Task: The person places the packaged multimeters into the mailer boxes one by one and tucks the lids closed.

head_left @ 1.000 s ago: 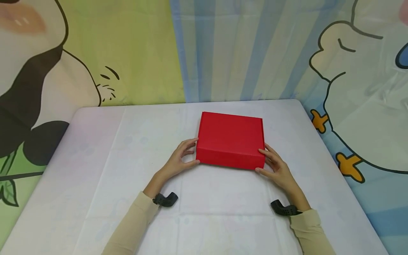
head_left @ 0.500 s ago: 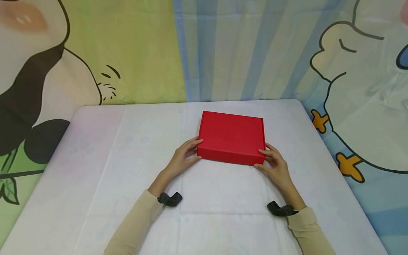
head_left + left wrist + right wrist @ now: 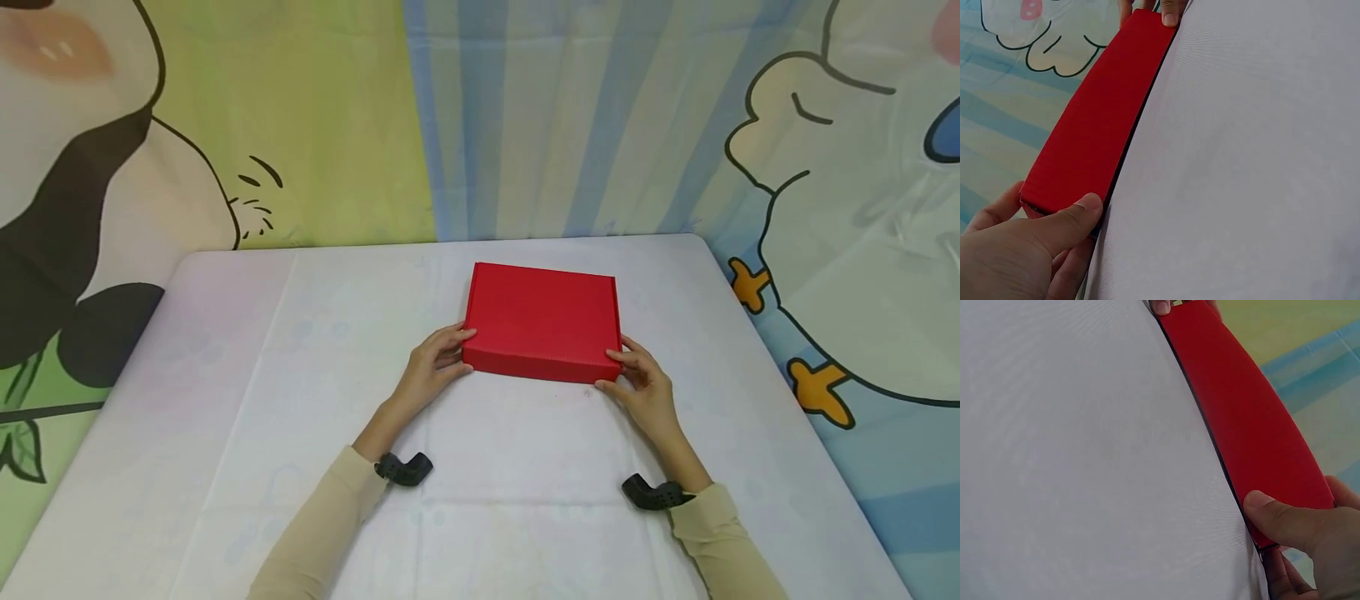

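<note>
A flat red cardboard box (image 3: 543,318) with its lid down lies toward the back of the table. My left hand (image 3: 429,368) grips its near left corner. In the left wrist view the thumb (image 3: 1079,219) presses on the front wall while the other fingers go round the side. The near right corner is held by my right hand (image 3: 647,396). Its thumb (image 3: 1279,515) lies on the front wall in the right wrist view, close to the bottom edge. Some fingers of both hands are hidden behind the box.
A white cloth (image 3: 517,517) covers the table (image 3: 247,400). Behind it hangs a striped and green backdrop (image 3: 525,117) with large cartoon figures. Black wrist cameras (image 3: 405,470) sit on both wrists, below beige sleeves (image 3: 318,525).
The front of the box has lowered and shifted slightly away, so less of its front wall shows. The left hand's fingers have closed in on the corner; both forearms have moved slightly inward.
</note>
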`<control>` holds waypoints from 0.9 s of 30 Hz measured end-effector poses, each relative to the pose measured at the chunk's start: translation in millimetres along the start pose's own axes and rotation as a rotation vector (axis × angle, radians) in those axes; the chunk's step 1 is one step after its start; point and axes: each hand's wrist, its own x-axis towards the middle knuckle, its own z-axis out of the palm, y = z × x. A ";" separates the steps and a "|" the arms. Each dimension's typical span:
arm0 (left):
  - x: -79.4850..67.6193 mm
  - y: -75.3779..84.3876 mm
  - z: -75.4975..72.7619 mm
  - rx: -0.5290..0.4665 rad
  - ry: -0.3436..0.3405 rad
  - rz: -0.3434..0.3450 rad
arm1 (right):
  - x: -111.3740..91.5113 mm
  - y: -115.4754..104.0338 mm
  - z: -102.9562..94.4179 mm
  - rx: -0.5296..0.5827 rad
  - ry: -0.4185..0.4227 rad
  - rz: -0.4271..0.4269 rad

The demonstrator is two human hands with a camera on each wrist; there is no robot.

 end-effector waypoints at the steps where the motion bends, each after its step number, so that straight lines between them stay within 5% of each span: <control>1: 0.7 -5.7 1.0 -0.003 0.003 -0.001 | 0.9 -0.1 0.2 0.002 -0.004 0.004; 7: 6.2 -40.1 6.1 -0.029 0.008 -0.002 | 6.9 10.0 0.2 0.013 -0.029 0.023; 11: 10.6 -47.8 2.8 -0.057 -0.031 0.000 | 12.7 29.4 -2.0 0.039 -0.067 0.037; 15: 14.9 -49.7 -7.0 -0.073 -0.095 -0.074 | 21.3 41.6 -11.5 0.071 -0.138 0.063; 19: 17.8 -46.3 -25.5 -0.022 -0.093 -0.158 | 31.8 38.8 -27.3 0.035 -0.174 0.076; 27: 23.0 -36.4 -82.0 0.273 -0.003 -0.246 | 68.7 24.0 -62.7 -0.225 -0.180 0.116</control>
